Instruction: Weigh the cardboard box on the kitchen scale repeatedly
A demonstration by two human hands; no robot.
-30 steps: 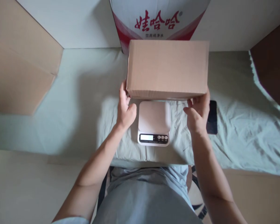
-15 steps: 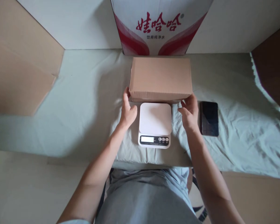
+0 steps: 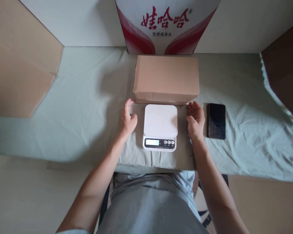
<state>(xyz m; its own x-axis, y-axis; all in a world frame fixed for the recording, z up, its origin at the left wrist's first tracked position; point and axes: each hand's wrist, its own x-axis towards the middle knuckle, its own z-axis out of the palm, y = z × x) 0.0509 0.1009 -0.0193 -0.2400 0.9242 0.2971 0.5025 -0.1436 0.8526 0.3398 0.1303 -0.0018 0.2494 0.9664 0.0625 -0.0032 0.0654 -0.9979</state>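
A white kitchen scale (image 3: pixel 160 122) lies on the green cloth, its small display lit and its buttons facing me. Just behind it sits a closed brown cardboard box (image 3: pixel 166 75). To the left of the scale, my left hand (image 3: pixel 129 117) is open, fingers curved near the box's lower left corner and holding nothing. On the other side, my right hand (image 3: pixel 195 118) is also open, palm turned inward, close to the box's lower right corner. Both hands appear apart from the scale.
A black phone (image 3: pixel 216 121) lies right of my right hand. Behind the brown box stands a white and red carton (image 3: pixel 167 26) with Chinese lettering. A large cardboard sheet (image 3: pixel 21 65) rises at the left, and a dark brown panel (image 3: pixel 285 65) at the right. Green cloth (image 3: pixel 85 130) covers the surface.
Both hands have come away from the lower corners of the brown box and drawn back slightly toward me. The box rests behind the scale. The whole view has shifted a little.
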